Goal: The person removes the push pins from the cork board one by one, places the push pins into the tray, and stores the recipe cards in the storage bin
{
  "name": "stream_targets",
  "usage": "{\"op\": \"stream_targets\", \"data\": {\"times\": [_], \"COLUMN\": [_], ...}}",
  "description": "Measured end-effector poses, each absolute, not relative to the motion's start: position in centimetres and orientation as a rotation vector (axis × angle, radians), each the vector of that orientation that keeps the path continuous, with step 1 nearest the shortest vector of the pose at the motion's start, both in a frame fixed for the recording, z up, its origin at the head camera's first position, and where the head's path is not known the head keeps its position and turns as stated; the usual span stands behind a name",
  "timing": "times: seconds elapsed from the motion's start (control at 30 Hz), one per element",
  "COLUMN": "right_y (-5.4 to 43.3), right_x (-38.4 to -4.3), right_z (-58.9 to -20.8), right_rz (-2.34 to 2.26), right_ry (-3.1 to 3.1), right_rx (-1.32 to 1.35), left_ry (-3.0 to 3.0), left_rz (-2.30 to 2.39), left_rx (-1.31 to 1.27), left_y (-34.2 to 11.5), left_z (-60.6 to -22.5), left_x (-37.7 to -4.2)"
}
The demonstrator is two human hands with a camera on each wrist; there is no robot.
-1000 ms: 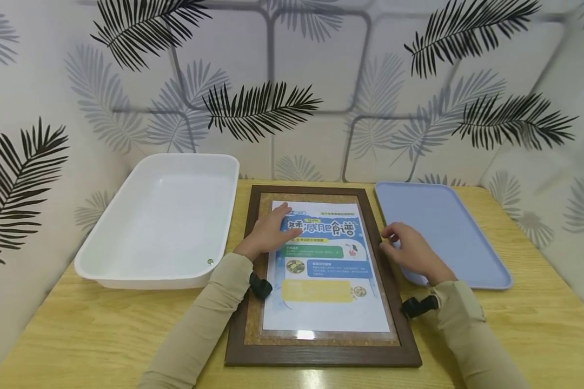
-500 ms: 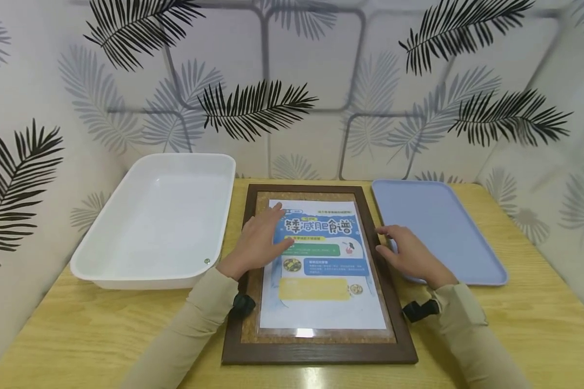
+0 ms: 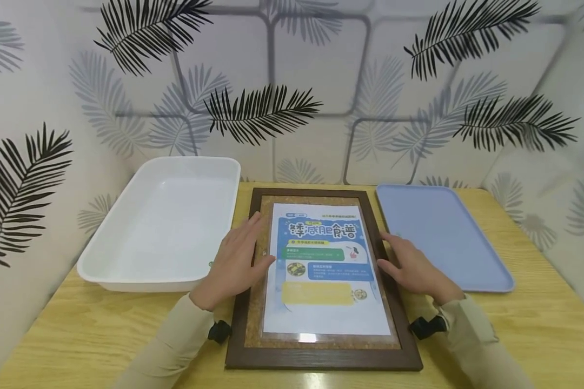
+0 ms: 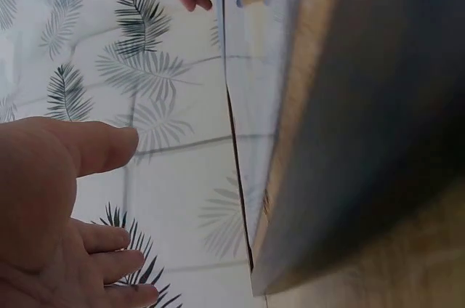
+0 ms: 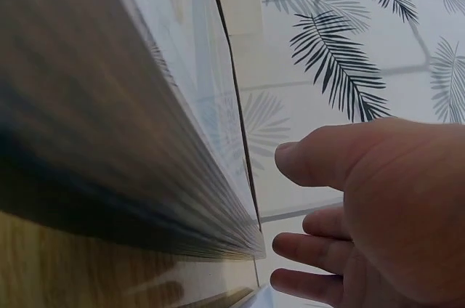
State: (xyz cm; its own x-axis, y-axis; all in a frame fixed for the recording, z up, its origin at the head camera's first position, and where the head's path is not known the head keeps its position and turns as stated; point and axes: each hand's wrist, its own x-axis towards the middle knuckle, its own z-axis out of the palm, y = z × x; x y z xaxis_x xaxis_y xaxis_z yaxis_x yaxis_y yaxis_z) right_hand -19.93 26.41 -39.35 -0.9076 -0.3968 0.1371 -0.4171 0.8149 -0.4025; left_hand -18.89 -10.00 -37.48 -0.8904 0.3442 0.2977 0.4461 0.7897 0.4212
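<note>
A dark brown picture frame with a cork backing lies flat on the wooden table. A printed poster, blue at the top with coloured text boxes, sits inside it with a shiny clear margin around it. My left hand is at the frame's left side, its fingers fairly straight and the thumb pointing inward. At the right side, my right hand has its thumb and forefinger apart, close to the frame's edge. Both wrist views show the left thumb and right thumb extended, with nothing between the fingers.
To the left stands a deep white plastic basin, partly behind my left hand. A flat blue tray lies to the right, its near left corner behind my right hand. A leaf-patterned wall rises behind the table.
My left hand has drawn back from over the poster to the frame's left side. My right hand's fingers have straightened from a loose curl, staying near the right edge.
</note>
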Motion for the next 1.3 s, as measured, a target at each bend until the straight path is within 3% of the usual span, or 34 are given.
{"op": "stream_targets", "data": {"times": [0.83, 1.3], "right_y": [26.9, 27.1], "right_x": [-16.4, -14.1], "right_z": [-40.7, -40.2], "right_rz": [0.386, 0.198], "right_ry": [-2.744, -2.805], "right_rx": [0.719, 0.612], "left_ry": [-2.780, -2.816], "left_rz": [-0.505, -0.403], "left_rx": [-0.328, -0.325], "left_y": [-15.0, -16.8], "left_z": [-38.2, -38.9], "left_x": [-14.7, -13.5]}}
